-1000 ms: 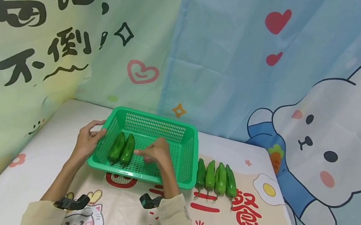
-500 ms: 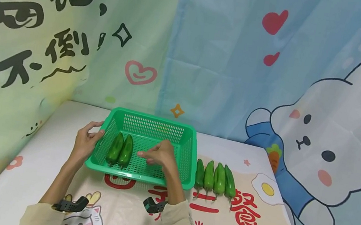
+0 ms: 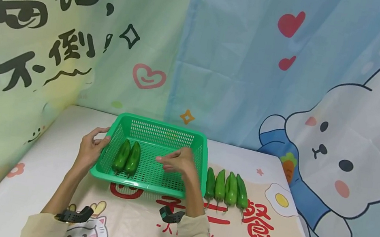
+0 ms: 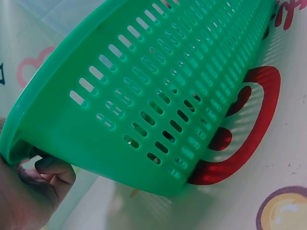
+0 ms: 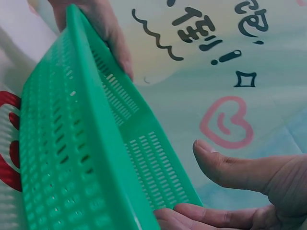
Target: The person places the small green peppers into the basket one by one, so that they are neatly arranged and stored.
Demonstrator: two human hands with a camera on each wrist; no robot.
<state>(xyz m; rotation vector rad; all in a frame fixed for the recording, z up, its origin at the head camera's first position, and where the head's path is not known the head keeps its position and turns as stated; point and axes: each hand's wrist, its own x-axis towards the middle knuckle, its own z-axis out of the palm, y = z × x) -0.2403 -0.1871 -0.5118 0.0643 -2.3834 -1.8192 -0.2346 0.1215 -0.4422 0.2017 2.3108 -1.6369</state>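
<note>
A green plastic basket (image 3: 143, 187) with slotted walls stands on the table. Two green chili peppers (image 3: 127, 159) lie side by side at its left end. At the basket's left rim my left hand (image 3: 90, 149) grips the edge, thumb over the top; in the left wrist view its curled fingers (image 4: 56, 175) show beneath the rim. Over the right half of the basket hovers my right hand (image 3: 181, 161), holding nothing. The right wrist view shows its thumb (image 5: 230, 171) held apart from the fingers, whose tips are partly behind the basket's rim.
Several more green chili peppers (image 3: 226, 187) lie in a row on the printed mat (image 3: 144, 226), just right of the basket. A patterned curtain (image 3: 218, 77) hangs behind the white table (image 3: 36, 157). Both wrists wear dark straps with small cameras.
My right hand has drawn back to the right, away from the two peppers in the basket. My left hand stays on the rim, and the peppers lie as before.
</note>
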